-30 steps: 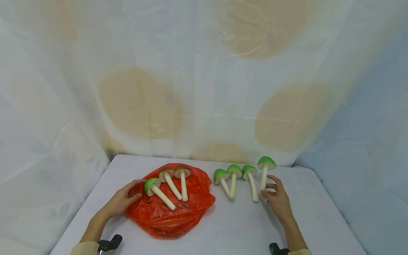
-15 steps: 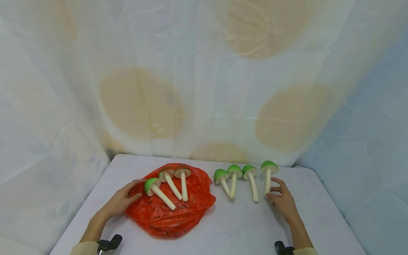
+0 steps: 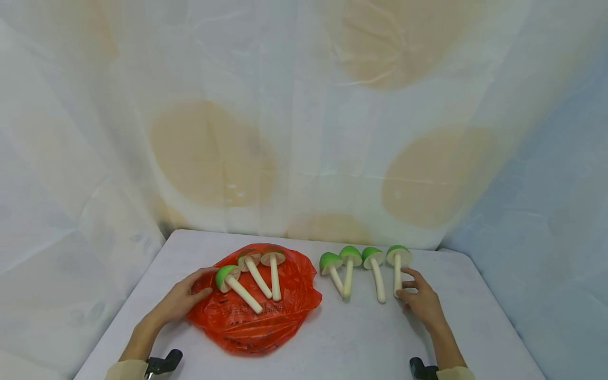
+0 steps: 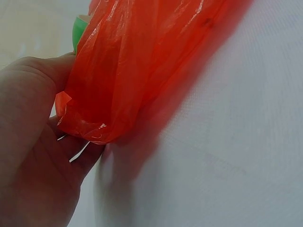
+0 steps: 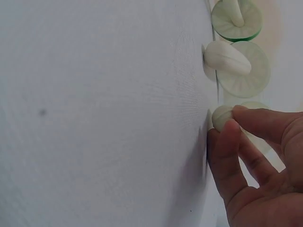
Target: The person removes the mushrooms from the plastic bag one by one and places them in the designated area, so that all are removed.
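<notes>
Three green-capped mushrooms point(image 3: 243, 294) lie on the red bag point(image 3: 256, 333), its left edge pinched by the left hand point(image 3: 182, 298). Right of the bag, above the desk point(image 3: 361, 338), the right hand point(image 3: 421, 303) pinches the farthest mushroom's stem point(image 3: 397, 277).

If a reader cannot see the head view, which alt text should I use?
A person's right hand pinches a green-capped mushroom beside three others on a white table; the left hand holds a red bag bearing three more.
</notes>
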`<action>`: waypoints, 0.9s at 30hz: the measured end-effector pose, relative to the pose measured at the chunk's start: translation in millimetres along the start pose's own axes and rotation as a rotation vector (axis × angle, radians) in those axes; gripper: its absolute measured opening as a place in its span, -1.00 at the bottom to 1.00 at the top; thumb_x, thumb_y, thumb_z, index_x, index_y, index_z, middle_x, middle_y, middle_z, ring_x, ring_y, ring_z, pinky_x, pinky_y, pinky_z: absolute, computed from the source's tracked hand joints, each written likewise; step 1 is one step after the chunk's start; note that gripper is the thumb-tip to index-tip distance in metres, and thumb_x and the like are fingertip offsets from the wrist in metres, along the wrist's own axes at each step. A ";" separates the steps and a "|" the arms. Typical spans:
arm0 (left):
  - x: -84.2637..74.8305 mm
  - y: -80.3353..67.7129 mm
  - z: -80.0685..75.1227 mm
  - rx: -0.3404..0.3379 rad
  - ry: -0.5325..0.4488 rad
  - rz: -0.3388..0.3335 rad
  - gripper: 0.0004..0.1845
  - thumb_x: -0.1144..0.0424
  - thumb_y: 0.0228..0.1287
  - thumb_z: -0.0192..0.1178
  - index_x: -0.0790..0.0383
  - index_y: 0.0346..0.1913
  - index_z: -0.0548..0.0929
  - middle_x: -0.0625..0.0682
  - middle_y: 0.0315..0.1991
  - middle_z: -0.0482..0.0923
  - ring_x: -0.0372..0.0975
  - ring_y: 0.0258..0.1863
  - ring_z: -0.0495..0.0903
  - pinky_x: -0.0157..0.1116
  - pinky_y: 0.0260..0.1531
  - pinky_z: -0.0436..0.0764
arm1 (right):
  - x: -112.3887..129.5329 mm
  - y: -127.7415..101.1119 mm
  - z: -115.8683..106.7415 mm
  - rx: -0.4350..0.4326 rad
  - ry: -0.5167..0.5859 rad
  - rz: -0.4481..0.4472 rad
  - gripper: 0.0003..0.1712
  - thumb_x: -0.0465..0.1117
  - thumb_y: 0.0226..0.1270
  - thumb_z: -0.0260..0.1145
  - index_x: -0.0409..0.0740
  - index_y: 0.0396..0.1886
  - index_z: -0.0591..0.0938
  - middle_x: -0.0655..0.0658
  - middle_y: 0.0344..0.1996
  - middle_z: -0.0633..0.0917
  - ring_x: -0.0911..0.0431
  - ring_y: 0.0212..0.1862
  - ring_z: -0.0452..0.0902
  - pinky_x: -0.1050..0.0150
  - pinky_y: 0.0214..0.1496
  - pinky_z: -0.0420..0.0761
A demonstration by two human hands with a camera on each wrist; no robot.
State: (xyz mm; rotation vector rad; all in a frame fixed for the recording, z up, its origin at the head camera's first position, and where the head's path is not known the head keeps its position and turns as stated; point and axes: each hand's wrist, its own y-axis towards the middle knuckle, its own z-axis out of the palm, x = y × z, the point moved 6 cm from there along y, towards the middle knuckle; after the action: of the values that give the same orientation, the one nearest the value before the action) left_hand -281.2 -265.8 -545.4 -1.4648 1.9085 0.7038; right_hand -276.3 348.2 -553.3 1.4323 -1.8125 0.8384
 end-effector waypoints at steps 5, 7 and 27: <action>1.9 0.6 0.4 0.010 -0.005 -0.019 -0.48 0.10 0.43 0.23 -0.17 0.40 0.42 0.14 0.44 0.36 0.19 0.45 0.24 0.34 0.33 0.26 | 0.6 -0.8 1.1 -0.010 -0.029 0.009 -0.23 -0.30 0.30 0.36 -0.03 0.48 0.32 -0.41 0.11 0.60 0.04 -0.36 0.61 0.22 -0.44 0.67; 2.5 1.0 0.2 0.012 -0.007 -0.028 -0.48 0.10 0.43 0.24 -0.17 0.40 0.42 0.13 0.44 0.35 0.18 0.46 0.24 0.33 0.33 0.26 | 0.7 -1.2 1.5 -0.009 -0.032 0.009 -0.24 -0.31 0.30 0.35 -0.03 0.48 0.32 -0.41 0.11 0.59 0.05 -0.35 0.61 0.21 -0.44 0.67; 2.5 0.8 -0.4 0.014 -0.004 -0.014 -0.49 0.08 0.43 0.23 -0.20 0.39 0.42 0.12 0.44 0.35 0.18 0.45 0.24 0.33 0.31 0.29 | 0.4 -1.8 -0.8 0.019 -0.045 0.000 -0.36 -0.23 0.33 0.39 -0.05 0.39 0.45 -0.38 0.09 0.60 0.05 -0.22 0.65 0.22 -0.41 0.66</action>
State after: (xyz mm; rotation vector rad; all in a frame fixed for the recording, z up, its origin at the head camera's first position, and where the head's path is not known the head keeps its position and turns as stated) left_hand -282.5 -267.5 -547.0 -1.4660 1.8949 0.6852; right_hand -274.4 348.3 -552.4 1.4737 -1.8427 0.8319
